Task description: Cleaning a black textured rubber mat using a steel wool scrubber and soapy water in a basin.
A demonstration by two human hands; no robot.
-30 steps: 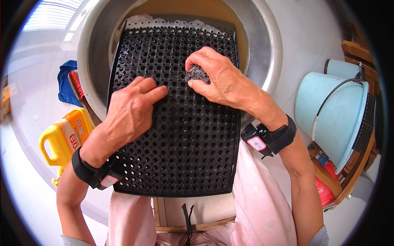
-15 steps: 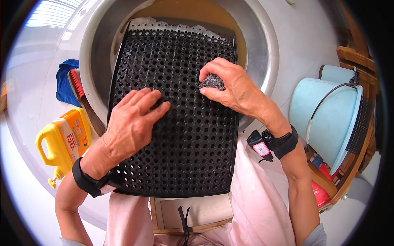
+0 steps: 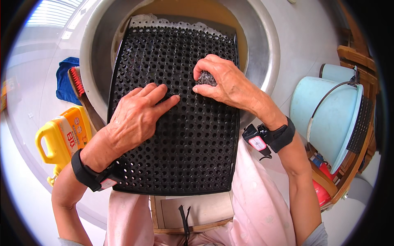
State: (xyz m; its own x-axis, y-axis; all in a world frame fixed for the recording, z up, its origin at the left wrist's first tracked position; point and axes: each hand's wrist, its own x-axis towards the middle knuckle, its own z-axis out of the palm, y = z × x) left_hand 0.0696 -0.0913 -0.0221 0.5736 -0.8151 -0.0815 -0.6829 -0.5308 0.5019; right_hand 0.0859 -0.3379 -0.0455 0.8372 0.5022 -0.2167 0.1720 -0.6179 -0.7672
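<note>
A black plastic panel full of round holes slopes from above my knees into a wide metal basin. Brownish water stands in the basin, and whitish foam lies along the panel's far end. With its fingers pinched around it, my right hand grips a grey steel wool scourer against the panel, right of the middle. My left hand rests on the panel's left side, fingers spread and nothing held. The undersides of both hands are hidden.
Left of the basin are a red-bristled scrubbing brush, a blue cloth and a yellow jug with a pump. To the right, a light blue bucket lies tipped on a wooden rack. A wooden frame shows between my legs.
My right hand has slid the steel wool scourer slightly left and away from me. My left hand has shifted a little right and forward on the panel.
</note>
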